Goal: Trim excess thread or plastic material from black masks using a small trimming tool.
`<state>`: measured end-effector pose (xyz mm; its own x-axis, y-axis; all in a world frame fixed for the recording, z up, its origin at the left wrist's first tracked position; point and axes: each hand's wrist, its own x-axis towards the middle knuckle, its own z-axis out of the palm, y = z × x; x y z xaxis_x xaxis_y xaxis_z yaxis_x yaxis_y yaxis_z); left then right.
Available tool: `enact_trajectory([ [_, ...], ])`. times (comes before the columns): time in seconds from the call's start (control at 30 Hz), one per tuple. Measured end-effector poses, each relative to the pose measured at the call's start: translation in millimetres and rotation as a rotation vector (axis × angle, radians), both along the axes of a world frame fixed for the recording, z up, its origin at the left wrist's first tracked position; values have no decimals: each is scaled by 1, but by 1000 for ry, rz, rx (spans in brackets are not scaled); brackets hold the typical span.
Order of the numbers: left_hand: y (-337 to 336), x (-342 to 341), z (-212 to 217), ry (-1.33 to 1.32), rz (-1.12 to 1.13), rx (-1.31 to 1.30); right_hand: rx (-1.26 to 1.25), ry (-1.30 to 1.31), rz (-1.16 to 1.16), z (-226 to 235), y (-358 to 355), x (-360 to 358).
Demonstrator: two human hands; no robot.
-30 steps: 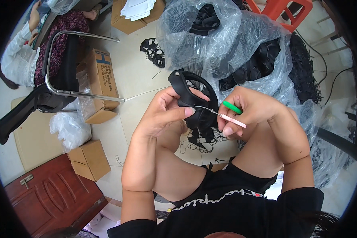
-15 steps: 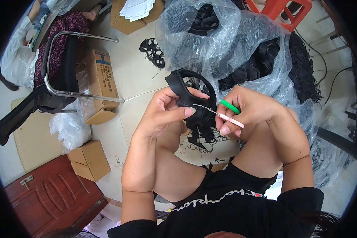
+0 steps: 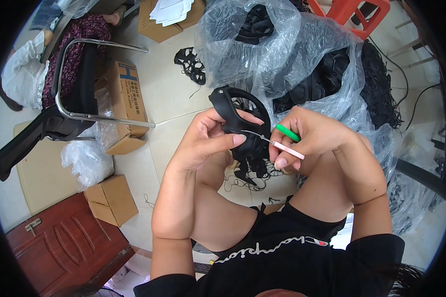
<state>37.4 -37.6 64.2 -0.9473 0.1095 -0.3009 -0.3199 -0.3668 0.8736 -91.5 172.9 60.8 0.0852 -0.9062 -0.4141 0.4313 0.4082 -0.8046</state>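
Observation:
My left hand (image 3: 205, 141) grips a black moulded rubber-like piece (image 3: 226, 110), a curved frame with large openings, its thumb pressed on the near side. My right hand (image 3: 316, 132) is closed around small curved-blade scissors (image 3: 288, 150) with a pink handle and a green loop. Their thin tips lie against the black piece, close to my left thumb; whether they touch it I cannot tell. Beneath, between my legs, black cut-off scraps and stringy trimmings (image 3: 255, 171) lie on the floor.
Ahead, a clear plastic sheet (image 3: 282, 59) holds several black moulded pieces. A black webbed scrap (image 3: 190, 66) lies left of it. Cartons (image 3: 126, 96) and a metal-framed chair (image 3: 104, 119) stand left, by a seated person (image 3: 27, 74). A red stool (image 3: 352, 17) is far right.
The black piece has turned slightly in my left hand. My right hand and the scissors stay almost still. At left, the seated person's arm and upper body have shifted.

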Motion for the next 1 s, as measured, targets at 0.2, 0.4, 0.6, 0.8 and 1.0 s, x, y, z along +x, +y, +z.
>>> enact_trajectory([
  [0.2,2,0,0,8,-34,-33,-16,35,21,-1,0,0],
  [0.4,4,0,0,-28,-50,-119,-3,33,10,0,-1,1],
  [0.6,9,1,-4,-1,-2,-299,15,62,-21,-2,-3,2],
  [0.8,13,3,-7,-42,53,-476,19,73,-65,-4,-5,4],
  [1.0,20,1,-10,118,139,-705,13,119,-106,-7,-6,6],
])
